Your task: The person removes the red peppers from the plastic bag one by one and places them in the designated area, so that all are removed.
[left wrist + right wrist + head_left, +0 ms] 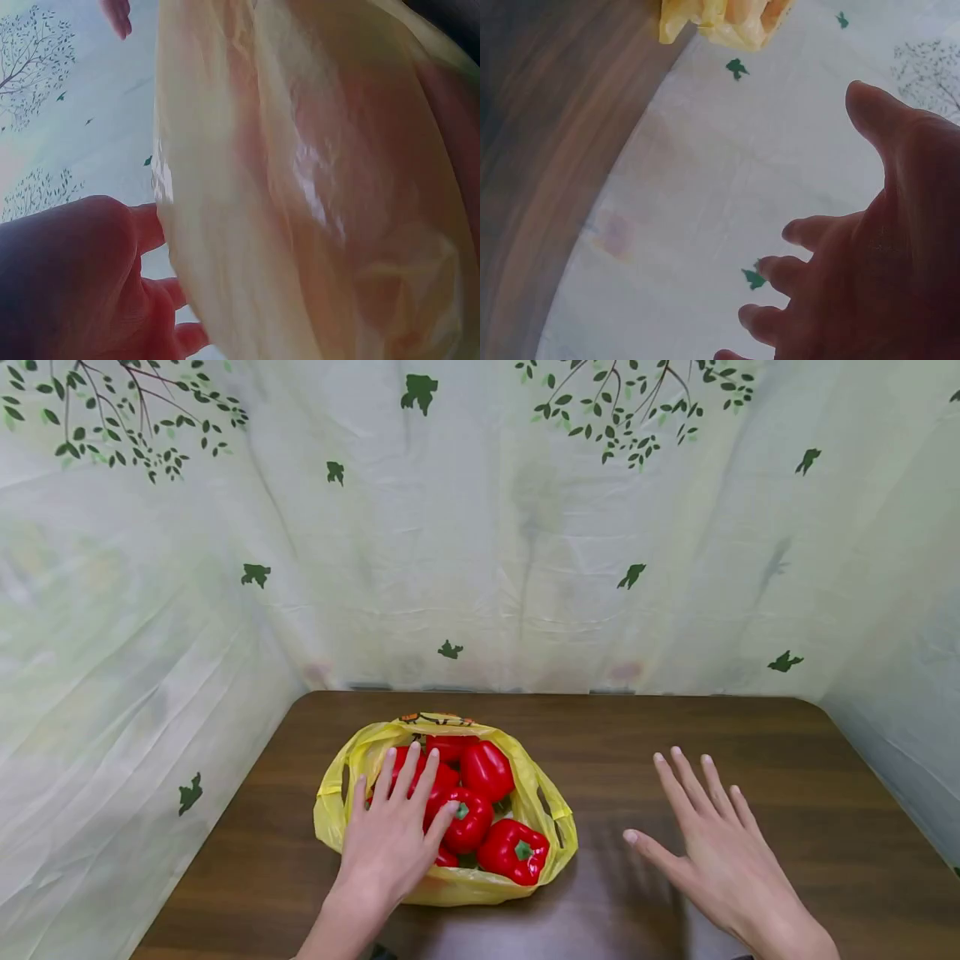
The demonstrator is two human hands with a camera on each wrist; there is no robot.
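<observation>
A yellow plastic bag stands with its mouth wide on the brown table, several red bell peppers inside it. Over the bag's left part my left hand is spread with straight fingers, covering some of the peppers; whether it touches them I cannot tell. In the left wrist view the bag's side fills most of the picture, the left hand beside it. Well to the right of the bag, my right hand is spread with nothing in it. The right wrist view shows the right hand apart from the bag.
The brown wooden table runs back to a pale curtain printed with green leaves and branches. More curtain hangs at the left and right sides. A small dark object shows at the bottom edge beside the left forearm.
</observation>
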